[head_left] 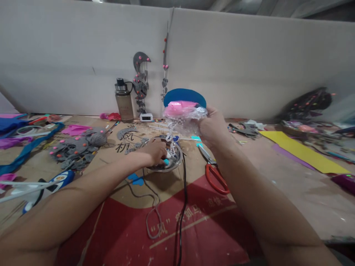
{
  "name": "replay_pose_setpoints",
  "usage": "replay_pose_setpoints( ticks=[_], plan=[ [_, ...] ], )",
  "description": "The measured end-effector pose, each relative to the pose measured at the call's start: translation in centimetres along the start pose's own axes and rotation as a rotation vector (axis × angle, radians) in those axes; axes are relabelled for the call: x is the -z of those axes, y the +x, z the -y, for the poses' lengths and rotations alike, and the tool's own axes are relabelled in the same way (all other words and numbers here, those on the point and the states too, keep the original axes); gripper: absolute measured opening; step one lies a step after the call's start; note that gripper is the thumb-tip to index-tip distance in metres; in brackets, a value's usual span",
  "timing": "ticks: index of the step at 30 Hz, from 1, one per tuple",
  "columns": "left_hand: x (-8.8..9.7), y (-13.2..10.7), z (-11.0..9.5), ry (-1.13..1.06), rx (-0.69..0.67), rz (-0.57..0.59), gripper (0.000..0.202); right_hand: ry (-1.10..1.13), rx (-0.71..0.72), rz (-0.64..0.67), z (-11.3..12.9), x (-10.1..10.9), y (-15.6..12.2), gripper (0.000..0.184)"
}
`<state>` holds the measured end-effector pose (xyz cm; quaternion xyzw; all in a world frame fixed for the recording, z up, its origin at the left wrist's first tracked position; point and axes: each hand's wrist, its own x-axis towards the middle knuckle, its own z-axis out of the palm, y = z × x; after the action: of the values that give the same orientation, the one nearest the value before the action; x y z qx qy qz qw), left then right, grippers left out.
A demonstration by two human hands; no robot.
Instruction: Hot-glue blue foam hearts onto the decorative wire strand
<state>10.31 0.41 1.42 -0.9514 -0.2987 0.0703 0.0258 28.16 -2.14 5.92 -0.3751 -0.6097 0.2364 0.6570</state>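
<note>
My right hand [213,127] is raised over the cardboard with its fingers closed on a clear plastic bag [185,120]. Something pink [181,109] shows at the top of the bag, and a round blue felt piece [185,95] stands up behind it. Strands of small pale beads [172,137] hang from the bag towards a metal bowl [177,164]. My left hand [156,151] reaches into that bowl, fingers curled down among small white and blue pieces. Whatever its fingertips grip is hidden.
Red-handled scissors [216,179] lie right of the bowl. A black cable [183,199] and grey cord [155,221] run in front. A glue gun [52,188] and grey felt decorations [76,147] lie left. A bottle [124,103] stands by the wall; yellow felt [305,151] lies right.
</note>
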Motion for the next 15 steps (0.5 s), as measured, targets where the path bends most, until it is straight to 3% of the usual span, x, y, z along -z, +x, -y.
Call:
replay_pose_setpoints(
  ticks=[5,15],
  plan=[
    [-0.6,1.0,-0.2,0.032,-0.031,-0.001,0.016,-0.022,0.004,-0.004,-0.1,0.1,0.1,0.028],
    [-1.2,2.1,0.6,-0.142,0.028,0.056,0.018,-0.043,-0.004,-0.003,-0.1,0.1,0.1,0.029]
  ],
)
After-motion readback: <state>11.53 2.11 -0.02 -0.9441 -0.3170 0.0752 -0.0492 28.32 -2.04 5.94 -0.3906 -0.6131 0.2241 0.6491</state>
